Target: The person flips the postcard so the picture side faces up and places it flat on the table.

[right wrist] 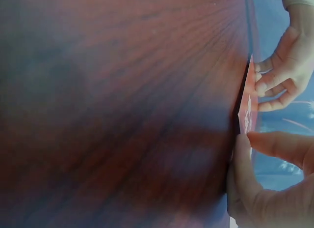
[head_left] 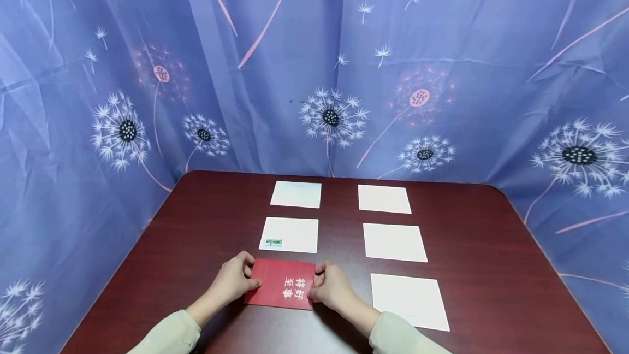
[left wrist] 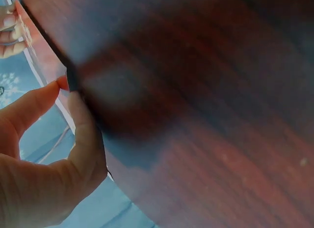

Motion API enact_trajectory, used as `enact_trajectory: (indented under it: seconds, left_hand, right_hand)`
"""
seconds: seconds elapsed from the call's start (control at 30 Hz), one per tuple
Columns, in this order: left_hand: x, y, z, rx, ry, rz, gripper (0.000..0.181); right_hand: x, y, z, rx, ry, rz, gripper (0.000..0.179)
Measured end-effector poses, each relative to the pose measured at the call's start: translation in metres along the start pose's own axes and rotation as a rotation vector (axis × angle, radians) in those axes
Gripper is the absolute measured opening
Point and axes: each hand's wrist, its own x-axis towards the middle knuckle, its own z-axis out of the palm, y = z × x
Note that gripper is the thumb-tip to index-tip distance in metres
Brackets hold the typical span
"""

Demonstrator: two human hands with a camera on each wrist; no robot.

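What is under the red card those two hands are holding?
Dark tabletop shows around the red card, which the left hand and right hand pinch at its ends; whatever lies directly beneath is covered.

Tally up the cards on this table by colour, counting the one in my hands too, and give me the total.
White cards: 5, one with a small printed picture near its corner
Red card: 1, held by the left hand and the right hand
Total: 6
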Motion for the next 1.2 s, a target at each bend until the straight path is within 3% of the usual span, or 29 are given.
enact_trajectory:
  seconds: [0.2, 0.33, 0.53, 1.07, 1.2]
  left_hand:
    - [-0.008, -0.002, 0.005, 0.090, -0.024, 0.023, 0.043]
    - [-0.012, 0.001, 0.005, 0.129, -0.029, 0.036, 0.044]
    - [-0.009, 0.003, 0.005, 0.178, -0.030, 0.054, 0.046]
    - [0.000, 0.007, 0.001, 0.161, -0.046, 0.065, 0.048]
    - [0.002, 0.009, 0.000, 0.196, -0.072, 0.054, 0.050]
  right_hand:
    - [-0.006, 0.001, 0.007, -0.201, -0.009, -0.049, 0.042]
    - [-0.009, 0.001, 0.010, -0.272, 0.001, -0.063, 0.043]
    - [-0.007, -0.003, 0.010, -0.318, 0.007, -0.037, 0.044]
    - [0.000, -0.001, 0.005, -0.372, 0.026, -0.087, 0.046]
    - [-0.001, -0.001, 0.003, -0.285, -0.005, -0.076, 0.042]
